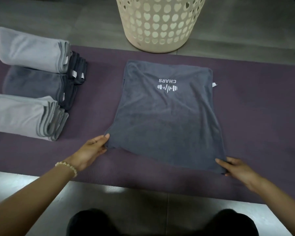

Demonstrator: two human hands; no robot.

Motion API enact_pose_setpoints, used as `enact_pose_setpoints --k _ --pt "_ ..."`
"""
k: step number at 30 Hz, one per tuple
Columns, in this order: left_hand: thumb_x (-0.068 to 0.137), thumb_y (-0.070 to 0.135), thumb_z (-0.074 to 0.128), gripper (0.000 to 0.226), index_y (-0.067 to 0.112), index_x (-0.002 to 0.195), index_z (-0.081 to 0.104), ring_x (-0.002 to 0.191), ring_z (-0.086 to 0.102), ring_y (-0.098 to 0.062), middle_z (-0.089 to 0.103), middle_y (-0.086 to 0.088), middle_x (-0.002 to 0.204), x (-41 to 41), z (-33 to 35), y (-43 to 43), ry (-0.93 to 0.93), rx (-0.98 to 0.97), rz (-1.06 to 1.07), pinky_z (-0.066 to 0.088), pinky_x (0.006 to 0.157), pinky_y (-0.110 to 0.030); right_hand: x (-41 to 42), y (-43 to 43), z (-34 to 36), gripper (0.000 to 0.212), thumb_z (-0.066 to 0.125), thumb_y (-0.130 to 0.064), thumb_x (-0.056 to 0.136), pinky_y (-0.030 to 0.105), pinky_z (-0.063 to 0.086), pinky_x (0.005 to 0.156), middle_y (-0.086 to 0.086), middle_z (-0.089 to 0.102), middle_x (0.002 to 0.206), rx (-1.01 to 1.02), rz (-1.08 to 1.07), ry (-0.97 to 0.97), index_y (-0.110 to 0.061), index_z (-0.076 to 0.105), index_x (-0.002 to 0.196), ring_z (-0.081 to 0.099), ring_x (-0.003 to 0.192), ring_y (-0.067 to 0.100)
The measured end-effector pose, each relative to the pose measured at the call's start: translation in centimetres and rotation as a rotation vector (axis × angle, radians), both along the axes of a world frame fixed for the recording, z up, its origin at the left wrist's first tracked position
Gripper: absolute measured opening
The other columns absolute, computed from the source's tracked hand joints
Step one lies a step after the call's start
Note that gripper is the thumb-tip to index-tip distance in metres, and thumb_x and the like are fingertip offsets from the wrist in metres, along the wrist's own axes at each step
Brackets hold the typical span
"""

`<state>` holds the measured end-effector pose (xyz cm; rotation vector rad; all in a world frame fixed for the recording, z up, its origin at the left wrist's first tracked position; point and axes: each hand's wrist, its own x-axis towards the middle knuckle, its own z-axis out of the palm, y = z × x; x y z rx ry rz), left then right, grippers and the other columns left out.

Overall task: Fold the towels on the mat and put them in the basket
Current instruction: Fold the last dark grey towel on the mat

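My left grip [92, 149] pinches the near left corner of the towel [165, 120], thumb on top. My right grip [237, 169] pinches the near right corner the same way. The dark grey towel lies spread on the purple mat [255, 106], its white logo [167, 86] upside down to me. A beaded bracelet [67, 166] circles my left wrist. At the mat's left end sit folded towels [32, 48], light and dark grey, in stacks. Past the mat's far edge, the cream basket [160, 26] stands on the floor [245, 31].

Purple mat [254, 116] on grey floor [245, 31], spread dark towel [167, 120], folded towels [31, 82] left
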<state>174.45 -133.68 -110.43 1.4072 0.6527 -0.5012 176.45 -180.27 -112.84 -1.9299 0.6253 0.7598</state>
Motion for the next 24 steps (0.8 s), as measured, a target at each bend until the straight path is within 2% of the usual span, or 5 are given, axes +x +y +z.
enact_pose_setpoints --k 4,8,15,19,24 --pt "0.099 0.028 0.041 0.03 0.014 0.114 0.063 0.102 0.064 -0.008 0.067 -0.003 0.118 0.5 0.3 -0.4 -0.061 -0.08 0.015 0.045 0.092 -0.022 -0.9 -1.2 0.3 0.075 0.079 -0.069 0.048 0.013 0.053 0.058 -0.004 0.075 0.09 0.125 -0.157 -0.089 -0.016 0.07 0.1 0.07 0.079 0.008" --pt "0.097 0.037 0.042 0.026 0.026 0.111 0.061 0.105 0.06 -0.011 0.064 0.006 0.118 0.2 -0.4 0.2 0.087 -0.046 -0.055 0.037 0.102 -0.03 -0.8 -0.7 -0.4 0.031 0.059 -0.025 0.092 0.007 0.047 0.051 -0.002 0.068 0.087 0.018 -0.127 -0.117 -0.003 0.066 0.113 0.06 0.074 0.011" --pt "0.092 0.029 0.051 0.031 0.012 0.117 0.057 0.105 0.062 -0.029 0.061 -0.016 0.115 0.7 0.4 0.6 0.21 -0.378 0.162 0.058 0.079 -0.036 -0.5 -0.5 -0.7 0.021 0.057 -0.021 0.094 0.008 0.047 0.049 0.0 0.068 0.085 -0.022 -0.073 -0.12 -0.009 0.066 0.108 0.059 0.073 0.011" --pt "0.048 0.031 0.09 0.065 0.009 0.104 0.064 0.094 0.064 -0.014 0.068 -0.005 0.104 1.2 0.2 0.8 0.176 -0.23 0.006 0.057 0.074 -0.02 -0.5 -0.3 -0.3 0.019 0.062 -0.028 0.09 0.011 0.051 0.053 0.002 0.072 0.089 0.015 -0.09 -0.094 -0.015 0.07 0.1 0.063 0.076 0.014" --pt "0.072 0.016 0.08 0.036 0.013 0.104 0.063 0.09 0.066 -0.016 0.07 -0.005 0.096 0.5 -1.7 0.0 -0.021 0.28 -0.171 0.051 0.086 -0.021 -0.6 0.1 0.0 0.014 0.065 -0.028 0.087 0.013 0.052 0.056 -0.003 0.074 0.082 0.026 -0.082 -0.086 -0.017 0.072 0.093 0.066 0.074 0.009"
